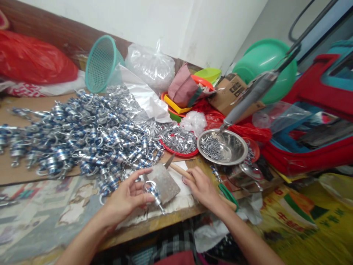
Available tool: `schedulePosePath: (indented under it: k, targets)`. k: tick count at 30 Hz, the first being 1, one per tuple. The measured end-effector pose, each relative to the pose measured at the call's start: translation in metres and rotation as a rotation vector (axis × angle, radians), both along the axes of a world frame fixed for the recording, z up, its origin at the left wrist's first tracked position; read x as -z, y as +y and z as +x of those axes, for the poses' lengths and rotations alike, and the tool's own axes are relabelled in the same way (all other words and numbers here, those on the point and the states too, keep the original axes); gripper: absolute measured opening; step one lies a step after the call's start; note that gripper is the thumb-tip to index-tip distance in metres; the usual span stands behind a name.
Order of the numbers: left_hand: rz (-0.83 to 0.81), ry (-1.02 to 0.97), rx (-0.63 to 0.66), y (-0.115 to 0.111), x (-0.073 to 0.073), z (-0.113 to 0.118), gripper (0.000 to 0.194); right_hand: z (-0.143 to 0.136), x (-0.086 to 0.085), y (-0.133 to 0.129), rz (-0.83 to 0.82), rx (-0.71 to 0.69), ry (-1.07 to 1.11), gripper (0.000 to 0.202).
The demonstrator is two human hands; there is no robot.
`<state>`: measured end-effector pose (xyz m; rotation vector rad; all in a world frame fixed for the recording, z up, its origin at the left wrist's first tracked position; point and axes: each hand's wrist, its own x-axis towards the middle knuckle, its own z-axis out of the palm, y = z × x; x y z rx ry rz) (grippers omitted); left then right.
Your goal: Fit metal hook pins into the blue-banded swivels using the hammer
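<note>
Fingers of the left hand [124,197] are curling around a metal fitting [154,191], thumb opposing the others and pinching its blue-banded body. The fitting is lying over the left part of a flat metal block [168,189], its narrow end pointing to 5 o'clock. Fingers of the right hand [202,186] are closing firmly around the wooden handle of a hammer [183,172]; its dark head is sitting at the block's 12 o'clock edge. Whether the head is touching the block cannot be told.

Taking the block as dial centre, a heap of similar fittings [82,136] is spreading across 9 to 11 o'clock. A red plate [179,154] is holding small metal parts [180,141] at 1 o'clock; a steel bowl [237,147] is holding thin pins [211,147] at 2 o'clock. Above the bowl, a grey tool [248,94] is slanting down.

Progress assessment: one fitting is undergoing handling. The heap is suggesting many pieces complete, though their finished state is remaining unconfirmed; loose parts and pins are indicating that stock is awaiting use.
</note>
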<state>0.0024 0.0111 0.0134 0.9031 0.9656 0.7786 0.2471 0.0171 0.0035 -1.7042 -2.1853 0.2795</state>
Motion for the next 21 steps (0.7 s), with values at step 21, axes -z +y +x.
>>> schedulePosePath:
  k: [21]
  targets:
    - [0.029,0.000,-0.051,-0.002,0.000,0.005,0.070,-0.016,-0.020,-0.055,0.108,-0.170,0.171,0.041]
